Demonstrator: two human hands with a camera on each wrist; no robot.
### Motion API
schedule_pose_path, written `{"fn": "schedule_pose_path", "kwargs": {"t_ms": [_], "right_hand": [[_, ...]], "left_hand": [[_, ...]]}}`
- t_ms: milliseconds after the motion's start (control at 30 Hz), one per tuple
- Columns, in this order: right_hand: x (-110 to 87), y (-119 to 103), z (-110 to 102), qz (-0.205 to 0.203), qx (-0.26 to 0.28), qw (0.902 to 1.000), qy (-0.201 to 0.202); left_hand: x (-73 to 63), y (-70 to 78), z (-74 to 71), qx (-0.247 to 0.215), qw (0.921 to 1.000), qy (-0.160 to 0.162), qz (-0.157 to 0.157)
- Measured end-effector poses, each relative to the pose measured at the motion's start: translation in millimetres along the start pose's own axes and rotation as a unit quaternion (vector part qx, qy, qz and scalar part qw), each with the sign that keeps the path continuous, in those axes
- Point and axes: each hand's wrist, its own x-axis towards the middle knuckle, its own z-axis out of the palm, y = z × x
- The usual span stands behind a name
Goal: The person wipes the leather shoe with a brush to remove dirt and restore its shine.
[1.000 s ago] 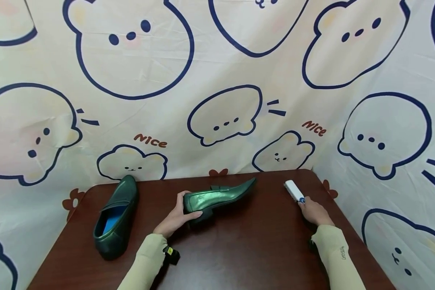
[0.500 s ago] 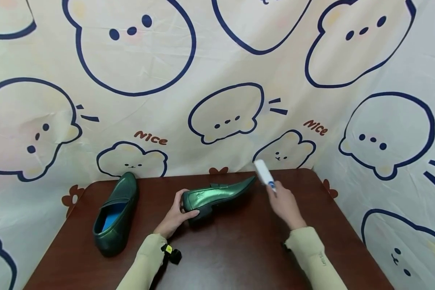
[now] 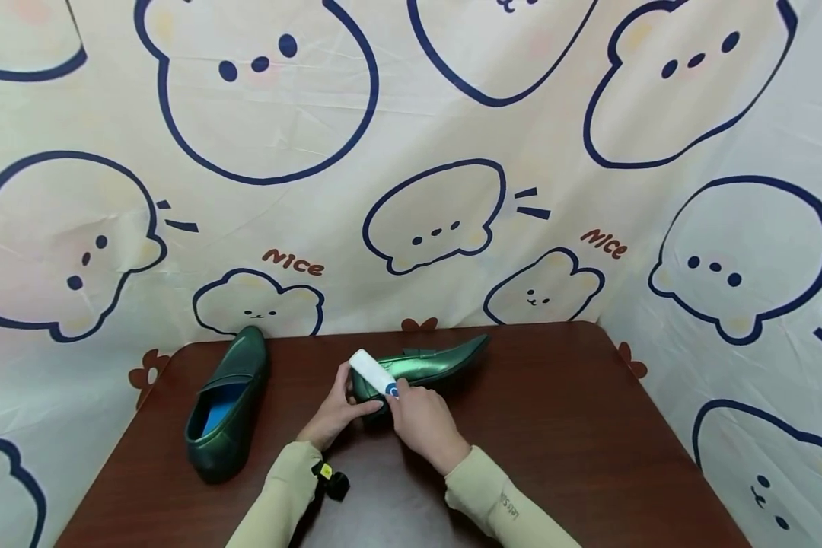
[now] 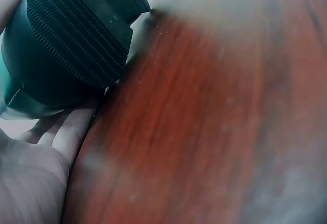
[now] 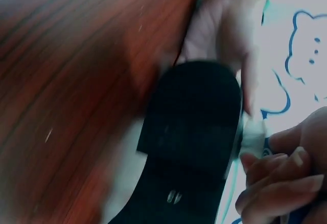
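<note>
A shiny green loafer [image 3: 445, 364] lies on its side in the middle of the table, toe to the right. My left hand [image 3: 329, 418] grips it at the heel, thumb at the lower edge and fingers behind. In the left wrist view the dark ridged heel [image 4: 76, 45] is close to the palm. My right hand [image 3: 425, 426] holds a white oblong brush-like tool [image 3: 371, 371] with a blue mark near the fingers. Its white end lies over the shoe's side near the heel; the face toward the shoe is hidden. The right wrist view shows the loafer's sole [image 5: 194, 112], blurred.
The matching green loafer [image 3: 233, 411] with a blue insole stands upright at the left of the brown table [image 3: 555, 457]. A patterned cloth [image 3: 425, 114] with bear drawings hangs behind and at the sides. A small black device is strapped at the left wrist.
My right hand has carried the white brush-like tool from the table's right side leftward, past the toe, onto the loafer's heel end. The left hand keeps its grip and has barely moved.
</note>
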Motion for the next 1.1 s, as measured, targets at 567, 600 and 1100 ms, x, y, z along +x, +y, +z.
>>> {"fn": "schedule_pose_path", "kwargs": {"t_ms": [567,600,1100], "right_hand": [[-4.8,-6.1,2.3,-0.006,-0.067,0.9959,0.060],[-4.7,-2.4,1.2,0.005,-0.066,0.9957,0.065],[-8.0,2.6,-22.7,0.023,0.025,0.9993,0.013]], "left_hand": [[0.7,-0.1,-0.3,-0.013,0.9999,0.005,0.004],[0.8,0.1,-0.5,-0.015,0.9999,0.004,0.003],[0.7,-1.2,-0.3,-0.010,0.9999,0.006,-0.005]]}}
